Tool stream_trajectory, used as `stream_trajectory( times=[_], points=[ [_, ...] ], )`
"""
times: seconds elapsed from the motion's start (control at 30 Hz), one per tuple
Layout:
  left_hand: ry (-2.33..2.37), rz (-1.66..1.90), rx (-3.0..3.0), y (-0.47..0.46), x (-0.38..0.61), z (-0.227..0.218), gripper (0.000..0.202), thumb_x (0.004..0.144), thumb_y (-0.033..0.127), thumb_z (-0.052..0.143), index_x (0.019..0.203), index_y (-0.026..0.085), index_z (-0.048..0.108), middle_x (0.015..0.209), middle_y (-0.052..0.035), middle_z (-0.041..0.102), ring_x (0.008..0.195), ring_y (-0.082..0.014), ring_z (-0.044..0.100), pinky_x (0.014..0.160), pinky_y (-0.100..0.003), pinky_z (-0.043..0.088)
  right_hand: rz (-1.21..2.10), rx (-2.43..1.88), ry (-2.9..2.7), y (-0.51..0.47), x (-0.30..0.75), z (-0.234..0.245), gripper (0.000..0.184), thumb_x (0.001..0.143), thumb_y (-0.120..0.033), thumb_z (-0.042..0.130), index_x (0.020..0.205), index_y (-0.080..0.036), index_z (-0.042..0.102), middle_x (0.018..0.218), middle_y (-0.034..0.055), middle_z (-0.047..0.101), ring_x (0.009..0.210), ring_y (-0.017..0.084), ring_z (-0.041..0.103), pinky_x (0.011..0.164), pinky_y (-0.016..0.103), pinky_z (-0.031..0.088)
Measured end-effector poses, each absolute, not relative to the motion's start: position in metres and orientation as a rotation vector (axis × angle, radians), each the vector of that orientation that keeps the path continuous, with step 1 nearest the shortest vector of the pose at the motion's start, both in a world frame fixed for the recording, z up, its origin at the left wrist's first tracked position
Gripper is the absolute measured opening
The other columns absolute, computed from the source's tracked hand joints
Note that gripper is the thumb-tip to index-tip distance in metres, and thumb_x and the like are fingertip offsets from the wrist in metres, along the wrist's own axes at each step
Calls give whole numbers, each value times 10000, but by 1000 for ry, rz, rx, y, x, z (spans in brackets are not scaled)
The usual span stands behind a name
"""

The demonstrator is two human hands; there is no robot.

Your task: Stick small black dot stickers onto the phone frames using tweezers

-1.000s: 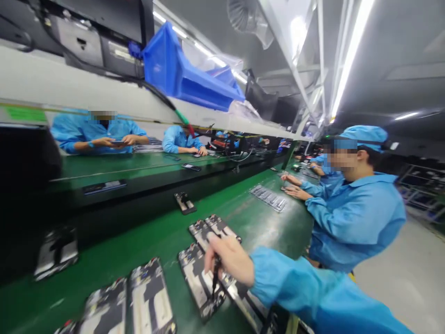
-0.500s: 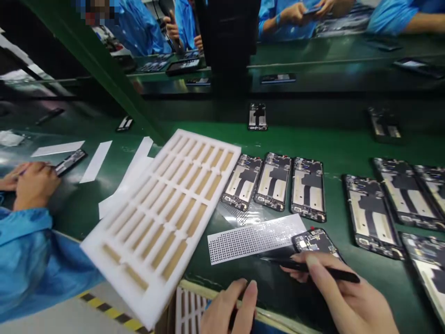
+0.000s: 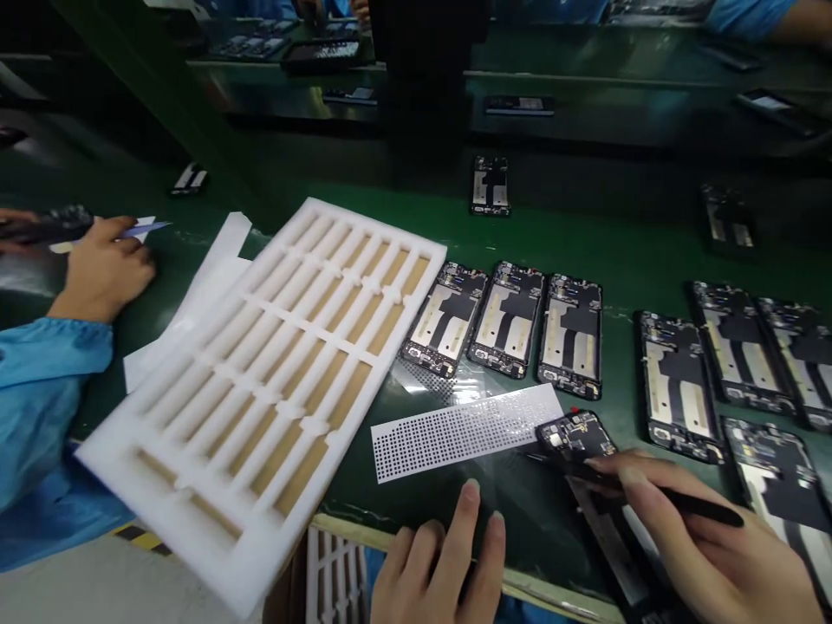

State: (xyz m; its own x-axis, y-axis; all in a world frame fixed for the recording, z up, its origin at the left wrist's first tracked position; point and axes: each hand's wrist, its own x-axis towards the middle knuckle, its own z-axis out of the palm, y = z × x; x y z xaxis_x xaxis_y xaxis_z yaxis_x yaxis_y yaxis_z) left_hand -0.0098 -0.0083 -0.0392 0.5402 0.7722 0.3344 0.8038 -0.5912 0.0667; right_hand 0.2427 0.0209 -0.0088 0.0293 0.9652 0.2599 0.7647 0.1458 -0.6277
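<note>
My right hand (image 3: 705,550) is closed around black tweezers (image 3: 695,504), whose tip reaches toward a phone frame (image 3: 577,436) lying in front of me. My left hand (image 3: 442,563) rests at the near edge of the green bench (image 3: 585,243), fingers stretched out and holding nothing. Just beyond both hands lies a white perforated strip (image 3: 464,432). Three open phone frames (image 3: 507,319) sit side by side behind the strip, and several more phone frames (image 3: 734,355) lie to the right.
A white foam tray (image 3: 266,381) with long slots lies tilted at the left, over white paper sheets (image 3: 214,269). A co-worker's hand (image 3: 100,269) and blue sleeve (image 3: 39,390) are at far left. A dark post (image 3: 422,78) and a second bench stand behind.
The view swung from the line of co-workers on the right down to the bench in front. My left hand slid further onto the bench; my right hand with the tweezers stayed by the phone frame.
</note>
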Motion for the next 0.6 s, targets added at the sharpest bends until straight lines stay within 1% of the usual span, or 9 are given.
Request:
stream_trajectory(
  times=[0.07, 0.2, 0.27, 0.37, 0.43, 0.5, 0.6],
  points=[
    [-1318, -543, -2681, -4, -5, -42, 334, 895, 158, 681, 1197, 286, 747, 1313, -59, 715, 805, -210, 661, 705, -365, 527, 446, -1629, -1816, 22, 247, -6, 248, 1008, -391, 566, 903, -312, 776, 858, -1, 820, 772, 178, 805, 820, 184, 635],
    [-1296, -578, -2689, -4, -15, -43, 346, 928, 134, 600, 1224, 252, 734, 1339, -98, 699, 832, -214, 638, 733, -373, 499, 652, -1560, -1815, 14, 232, -3, 170, 997, -320, 590, 996, -329, 759, 896, 0, 818, 849, 190, 804, 755, 174, 641],
    [-1346, -513, -2682, -9, -28, -41, 374, 938, 126, 572, 1259, 250, 718, 1374, -101, 676, 837, -211, 633, 745, -373, 497, 760, -1548, -1791, 7, 217, -6, 165, 989, -272, 597, 1032, -326, 747, 916, 4, 811, 873, 188, 800, 744, 168, 636],
    [-1413, -331, -2736, -20, -46, -37, 428, 940, 105, 573, 1333, 241, 672, 1423, -96, 641, 865, -217, 628, 776, -376, 505, 909, -1493, -1745, -1, 199, -13, 176, 990, -247, 582, 1052, -303, 737, 929, 25, 791, 853, 179, 791, 745, 173, 630],
    [-1436, -259, -2771, -26, -52, -34, 448, 943, 81, 563, 1357, 229, 654, 1446, -86, 622, 921, -235, 625, 811, -391, 504, 942, -1477, -1728, -4, 193, -17, 184, 993, -242, 575, 1071, -296, 733, 937, 35, 781, 858, 181, 785, 748, 183, 630],
    [-1449, -263, -2774, -29, -54, -33, 457, 951, 60, 541, 1365, 223, 647, 1466, -71, 606, 980, -252, 617, 843, -408, 495, 926, -1480, -1742, -4, 192, -21, 194, 992, -227, 577, 1097, -295, 725, 944, 36, 775, 879, 183, 783, 760, 185, 628],
    [-1482, -285, -2771, -32, -51, -34, 490, 948, 31, 515, 1388, 214, 627, 1499, -60, 575, 1017, -261, 603, 855, -412, 485, 921, -1464, -1778, -3, 190, -23, 210, 994, -196, 569, 1127, -293, 700, 939, 27, 766, 904, 171, 776, 774, 171, 618]
  ],
)
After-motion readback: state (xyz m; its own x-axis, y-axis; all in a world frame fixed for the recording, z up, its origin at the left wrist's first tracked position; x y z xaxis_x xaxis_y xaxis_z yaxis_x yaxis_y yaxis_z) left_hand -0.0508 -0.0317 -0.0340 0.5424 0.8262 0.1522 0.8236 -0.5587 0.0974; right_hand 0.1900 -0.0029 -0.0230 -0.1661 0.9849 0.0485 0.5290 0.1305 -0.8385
